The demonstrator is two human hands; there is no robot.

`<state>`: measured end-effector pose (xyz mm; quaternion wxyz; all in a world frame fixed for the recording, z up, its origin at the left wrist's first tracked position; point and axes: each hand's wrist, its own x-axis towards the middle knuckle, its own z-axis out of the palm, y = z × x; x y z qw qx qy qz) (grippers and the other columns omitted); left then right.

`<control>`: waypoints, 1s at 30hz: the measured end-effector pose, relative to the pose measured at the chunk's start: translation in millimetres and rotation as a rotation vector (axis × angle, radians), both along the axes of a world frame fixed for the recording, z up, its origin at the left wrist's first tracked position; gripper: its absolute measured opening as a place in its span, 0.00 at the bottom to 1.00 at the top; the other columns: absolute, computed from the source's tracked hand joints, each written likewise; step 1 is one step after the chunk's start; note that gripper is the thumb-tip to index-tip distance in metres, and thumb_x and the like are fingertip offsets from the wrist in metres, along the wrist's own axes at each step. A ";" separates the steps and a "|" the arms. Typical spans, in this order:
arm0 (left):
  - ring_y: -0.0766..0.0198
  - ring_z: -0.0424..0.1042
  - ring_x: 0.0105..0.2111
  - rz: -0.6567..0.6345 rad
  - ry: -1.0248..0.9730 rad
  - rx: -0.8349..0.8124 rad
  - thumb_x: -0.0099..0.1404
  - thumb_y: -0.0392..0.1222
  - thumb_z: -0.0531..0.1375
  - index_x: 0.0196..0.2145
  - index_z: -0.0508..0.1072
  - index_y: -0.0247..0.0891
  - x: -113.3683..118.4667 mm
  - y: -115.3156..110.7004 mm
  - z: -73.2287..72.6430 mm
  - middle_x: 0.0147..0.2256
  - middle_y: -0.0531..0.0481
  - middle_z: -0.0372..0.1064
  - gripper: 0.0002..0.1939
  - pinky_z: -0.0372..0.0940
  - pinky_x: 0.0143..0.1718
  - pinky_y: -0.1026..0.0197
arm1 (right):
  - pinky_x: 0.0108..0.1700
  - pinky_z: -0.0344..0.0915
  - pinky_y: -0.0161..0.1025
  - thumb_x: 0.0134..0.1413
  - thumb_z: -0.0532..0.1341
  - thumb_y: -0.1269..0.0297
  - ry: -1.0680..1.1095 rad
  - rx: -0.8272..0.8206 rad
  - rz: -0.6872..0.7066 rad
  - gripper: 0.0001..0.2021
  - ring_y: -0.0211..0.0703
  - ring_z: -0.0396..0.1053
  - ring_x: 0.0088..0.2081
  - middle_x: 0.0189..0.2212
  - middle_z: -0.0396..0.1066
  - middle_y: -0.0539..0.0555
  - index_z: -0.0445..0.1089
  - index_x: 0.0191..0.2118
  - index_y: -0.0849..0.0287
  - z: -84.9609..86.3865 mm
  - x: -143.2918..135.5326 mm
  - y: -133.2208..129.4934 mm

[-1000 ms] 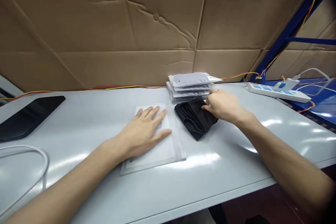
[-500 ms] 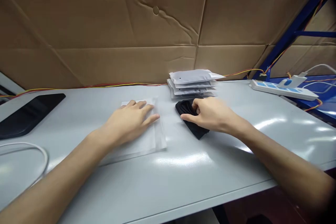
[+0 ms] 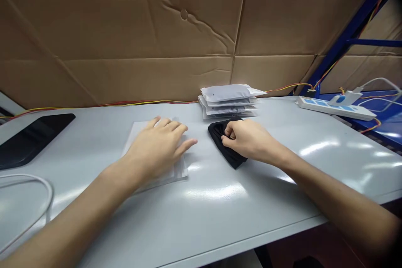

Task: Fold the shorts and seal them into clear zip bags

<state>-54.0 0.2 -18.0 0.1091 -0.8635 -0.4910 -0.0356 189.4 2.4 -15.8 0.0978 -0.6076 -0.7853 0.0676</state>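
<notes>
With fingers spread, my left hand [image 3: 160,144] is over a flat translucent plastic bag [image 3: 179,171] on the table. The hand covers much of the bag, and I cannot tell whether the palm touches it. My right hand [image 3: 251,140] has thumb and fingers pinched on a folded black cloth [image 3: 224,142], which lies on the tabletop. Just behind the cloth is a stack of packed translucent bags [image 3: 230,100], each with something dark or grey inside.
A black flat tray-like object [image 3: 33,138] lies at the left, near a white cable [image 3: 47,192]. A power strip [image 3: 336,108] with a plugged-in adapter sits at the back right. Cardboard [image 3: 188,37] walls the table's back; a blue metal frame [image 3: 348,37] stands at the right.
The plastic bag has shifted left on the table. My left hand has moved slightly right with its fingers more spread. My right hand's thumb has drawn in toward its fingers on the black cloth.
</notes>
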 end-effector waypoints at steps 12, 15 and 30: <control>0.47 0.71 0.47 -0.028 -0.093 0.162 0.76 0.48 0.47 0.49 0.77 0.36 9.2 -7.7 -1.5 0.45 0.41 0.77 0.21 0.65 0.47 0.46 | 0.24 0.50 0.37 0.59 0.59 0.55 0.621 -0.114 -0.002 0.15 0.35 0.53 0.22 0.20 0.58 0.46 0.65 0.24 0.55 21.7 -6.3 -10.0; 0.49 0.68 0.55 -0.232 -0.148 0.031 0.77 0.49 0.49 0.59 0.72 0.40 12.1 -9.6 -2.2 0.55 0.44 0.73 0.22 0.65 0.55 0.46 | 0.25 0.51 0.37 0.61 0.58 0.52 0.675 -0.075 -0.052 0.17 0.36 0.56 0.22 0.20 0.60 0.47 0.66 0.24 0.55 31.8 27.6 -10.2; 0.51 0.68 0.52 -0.191 -0.220 -0.142 0.77 0.53 0.46 0.44 0.81 0.46 8.5 -2.8 -3.4 0.50 0.48 0.75 0.24 0.64 0.54 0.45 | 0.42 0.64 0.43 0.63 0.58 0.61 0.039 0.294 0.027 0.09 0.47 0.73 0.38 0.36 0.78 0.55 0.73 0.36 0.57 5.4 84.2 5.2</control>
